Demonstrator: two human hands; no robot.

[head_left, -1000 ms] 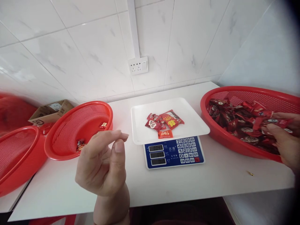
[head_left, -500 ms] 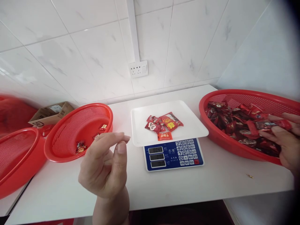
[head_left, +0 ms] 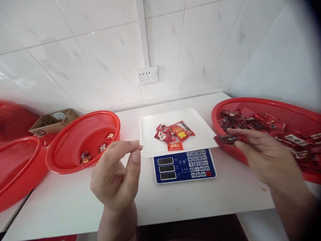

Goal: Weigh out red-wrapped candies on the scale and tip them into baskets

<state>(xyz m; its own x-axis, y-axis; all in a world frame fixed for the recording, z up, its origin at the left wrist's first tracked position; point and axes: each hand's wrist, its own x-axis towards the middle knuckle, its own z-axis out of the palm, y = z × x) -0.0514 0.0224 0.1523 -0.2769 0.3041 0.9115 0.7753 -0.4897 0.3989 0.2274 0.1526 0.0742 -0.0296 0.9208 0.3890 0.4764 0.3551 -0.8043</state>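
My right hand [head_left: 264,155] is pinched on a dark red wrapped candy [head_left: 227,138], held just above the left rim of the big red basket [head_left: 288,103] full of wrapped candies, beside the scale tray's right edge. The white tray [head_left: 198,129] of the blue digital scale [head_left: 184,165] carries several red candy packets [head_left: 174,134]. My left hand [head_left: 115,174] hovers in front of the table, left of the scale, with fingers loosely curled, thumb near the fingertips, and nothing in it.
A red mesh basket [head_left: 82,142] with a few candies stands left of the scale. Another red basket [head_left: 17,167] sits at the far left, a cardboard box [head_left: 51,120] behind it. A wall socket [head_left: 147,74] is above the scale.
My right hand has come out of the candy basket and moved left toward the scale, holding one candy. My left hand drifted slightly right; the view shifted a little.
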